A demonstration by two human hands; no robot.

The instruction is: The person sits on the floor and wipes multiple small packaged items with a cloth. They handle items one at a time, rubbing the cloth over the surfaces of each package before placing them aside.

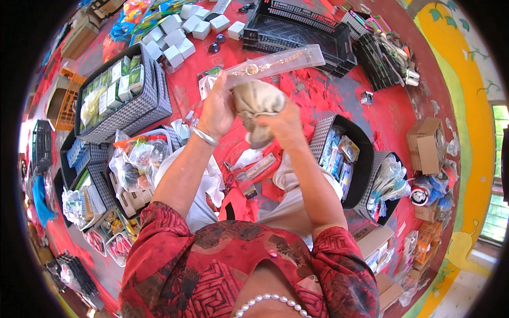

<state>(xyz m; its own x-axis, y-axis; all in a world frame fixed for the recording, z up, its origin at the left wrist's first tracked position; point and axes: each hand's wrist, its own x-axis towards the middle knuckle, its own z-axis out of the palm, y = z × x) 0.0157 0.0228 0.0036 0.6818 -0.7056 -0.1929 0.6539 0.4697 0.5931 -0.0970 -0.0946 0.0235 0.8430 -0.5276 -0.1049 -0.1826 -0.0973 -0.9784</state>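
Observation:
A beige cloth pouch point(259, 98), bunched at its middle, is held up between my two hands. My right hand point(287, 126) is closed around its gathered part, slightly blurred. My left hand point(217, 112) grips the pouch's left side, its fingers partly hidden behind the cloth. Just beyond the pouch, a long clear plastic case point(297, 57) lies against my left fingertips. A gold-toned wristwatch point(252, 69) shows inside it. A small white packet point(205, 87) is beside the left fingers.
Woven baskets with boxes point(123, 123) and plastic packages point(317, 142) flank me. A black crate point(265, 32) stands ahead, with small white boxes point(174, 37) to its left. Red sheeting point(313, 95) covers the floor. A cardboard box point(426, 146) sits at right.

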